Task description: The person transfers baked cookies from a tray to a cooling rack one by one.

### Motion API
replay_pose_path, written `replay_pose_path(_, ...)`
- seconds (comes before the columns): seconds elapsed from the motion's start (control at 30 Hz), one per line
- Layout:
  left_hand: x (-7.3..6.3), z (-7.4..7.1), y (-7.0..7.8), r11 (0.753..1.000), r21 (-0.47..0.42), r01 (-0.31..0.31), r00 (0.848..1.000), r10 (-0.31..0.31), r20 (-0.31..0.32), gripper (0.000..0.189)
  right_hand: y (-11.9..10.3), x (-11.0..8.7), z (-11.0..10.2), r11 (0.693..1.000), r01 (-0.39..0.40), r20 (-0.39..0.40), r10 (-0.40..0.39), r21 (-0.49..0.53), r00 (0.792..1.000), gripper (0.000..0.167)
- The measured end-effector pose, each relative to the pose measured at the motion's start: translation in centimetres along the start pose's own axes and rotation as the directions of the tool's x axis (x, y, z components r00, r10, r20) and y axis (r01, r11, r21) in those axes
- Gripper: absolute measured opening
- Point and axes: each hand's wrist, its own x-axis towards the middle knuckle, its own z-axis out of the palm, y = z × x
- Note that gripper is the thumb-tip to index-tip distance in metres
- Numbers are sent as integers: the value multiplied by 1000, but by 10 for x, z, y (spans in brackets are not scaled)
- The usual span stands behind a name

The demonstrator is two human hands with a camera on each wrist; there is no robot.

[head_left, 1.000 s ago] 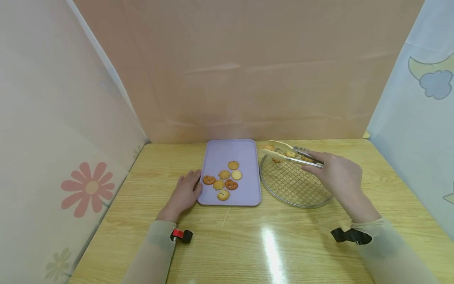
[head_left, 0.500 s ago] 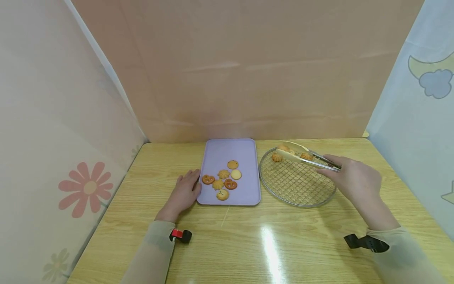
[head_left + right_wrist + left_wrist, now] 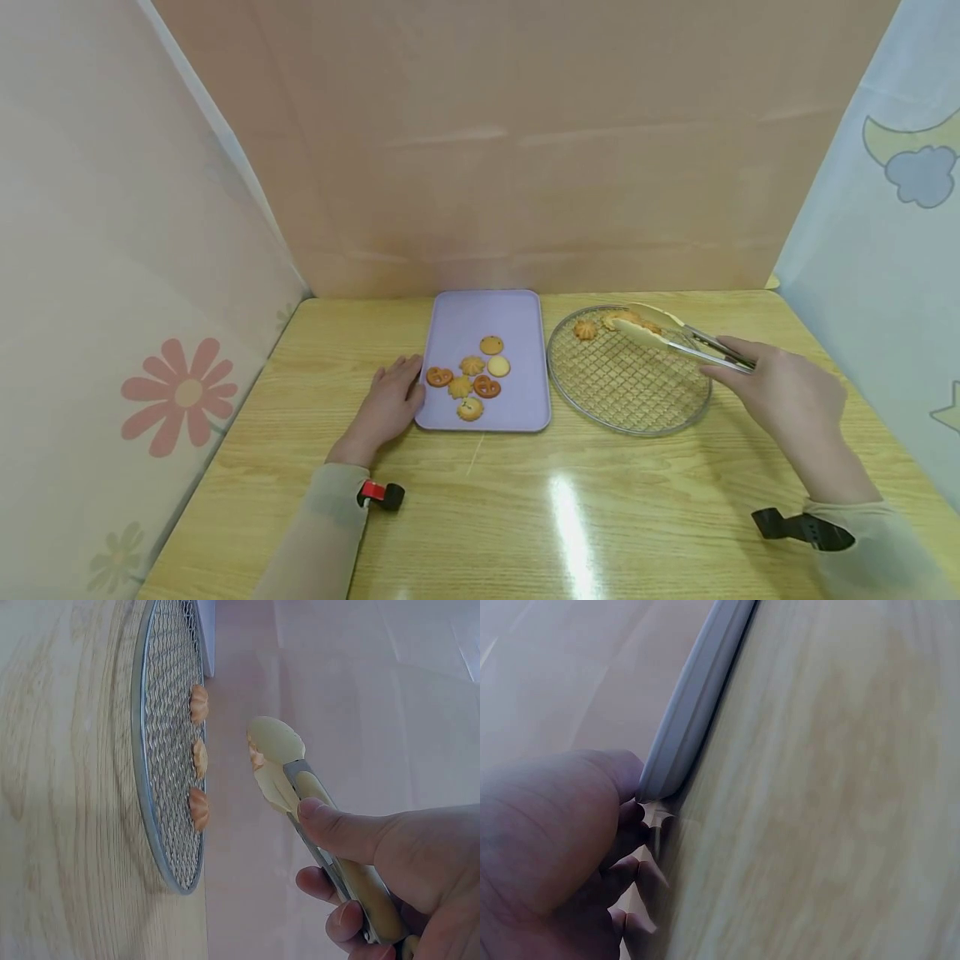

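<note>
My right hand (image 3: 791,398) grips a pair of metal tongs (image 3: 723,351) with pale tips. Between those tips a small golden cookie (image 3: 256,756) shows in the right wrist view, raised above the round wire rack (image 3: 630,392). Toward the rack's far side lie a swirled cookie (image 3: 585,330), a flatter one (image 3: 610,320) and another swirled one (image 3: 199,809). My left hand (image 3: 384,410) lies on the table along the left edge of a lilac tray (image 3: 491,315), the thumb touching its rim. Several cookies rest on the tray, among them two pretzel-shaped ones (image 3: 487,387).
The tray and the rack stand side by side, nearly touching, on a wooden table (image 3: 480,517). A brown backdrop (image 3: 487,167) rises behind the far table edge. Patterned cloth walls (image 3: 187,250) stand on the left and right sides.
My right hand has moved rightward, carrying the tongs and the cookie from near the tray to above the rack's far right part. The left hand stays at the tray's edge.
</note>
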Motion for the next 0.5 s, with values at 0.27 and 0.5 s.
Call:
replay_pose_path(0.27, 1, -5, 5, 998, 41, 38, 998, -40, 46, 58, 14, -8, -3, 1000, -12, -20, 12, -5, 1000, 73)
replay_pose_path(0.5, 1, -5, 6, 998, 39, 39, 998, -41, 48, 59, 25, -14, -5, 998, -47, -3, 47, -36, 999, 76)
